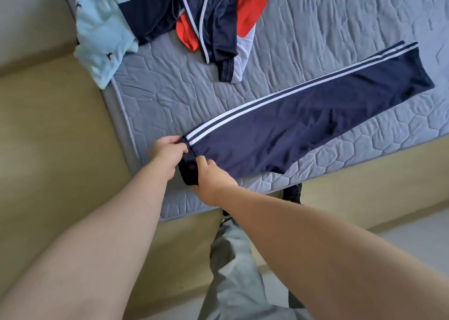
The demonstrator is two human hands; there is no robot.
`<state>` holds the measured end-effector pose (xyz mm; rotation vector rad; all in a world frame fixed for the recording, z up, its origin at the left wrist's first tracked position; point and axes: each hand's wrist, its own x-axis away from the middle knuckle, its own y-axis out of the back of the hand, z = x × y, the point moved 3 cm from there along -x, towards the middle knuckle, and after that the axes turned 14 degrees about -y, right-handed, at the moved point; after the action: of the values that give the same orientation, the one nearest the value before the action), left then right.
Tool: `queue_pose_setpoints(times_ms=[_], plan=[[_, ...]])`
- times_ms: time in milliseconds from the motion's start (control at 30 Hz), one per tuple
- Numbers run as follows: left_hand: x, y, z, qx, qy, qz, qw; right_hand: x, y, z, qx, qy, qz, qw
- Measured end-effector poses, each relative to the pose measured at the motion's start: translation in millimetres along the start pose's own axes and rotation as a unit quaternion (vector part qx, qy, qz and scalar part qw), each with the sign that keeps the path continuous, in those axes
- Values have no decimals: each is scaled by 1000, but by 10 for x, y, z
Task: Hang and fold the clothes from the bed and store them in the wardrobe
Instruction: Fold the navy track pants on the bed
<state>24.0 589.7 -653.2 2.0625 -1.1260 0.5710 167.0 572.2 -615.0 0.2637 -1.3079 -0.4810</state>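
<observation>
Navy track pants (303,115) with white side stripes lie flat across the grey quilted mattress (340,28), legs together, stretching from the near corner toward the right. My left hand (167,152) grips the waistband at its striped edge. My right hand (211,176) pinches the same waistband just beside it, at the mattress corner. A heap of clothes lies at the far left: a navy, red and white jacket (218,20) and a light blue printed shirt (102,30) hanging over the mattress edge.
The mattress sits in a yellowish bed frame (60,125) that wraps the left and near sides. My grey trouser leg (233,271) stands by the near corner. Pale floor (413,242) shows at the lower right.
</observation>
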Motion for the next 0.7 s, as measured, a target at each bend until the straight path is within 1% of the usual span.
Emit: queue_pose_setpoints(times_ms=[100,167,267,367,433,533,633,700], plan=[[2,129,152,-5,-11,-5,1000,-3,-201,89,29,38,42,998],[4,167,209,-18,-25,-1,1000,-22,-287,110,41,47,53,997],[16,196,247,-39,-33,-6,999,-56,-325,77,18,29,42,999],[26,158,291,-26,-9,-3,1000,-98,-313,-2,-5,3,20,1000],[40,98,315,-9,27,1,1000,-121,-307,-67,-39,-12,23,999],[105,1,271,54,82,11,995,-97,-295,-170,-113,-40,38,992],[192,-90,99,75,89,24,993,-5,-266,-264,-193,-74,57,977],[249,-184,-83,71,103,24,992,74,-217,-325,-211,-106,38,971]])
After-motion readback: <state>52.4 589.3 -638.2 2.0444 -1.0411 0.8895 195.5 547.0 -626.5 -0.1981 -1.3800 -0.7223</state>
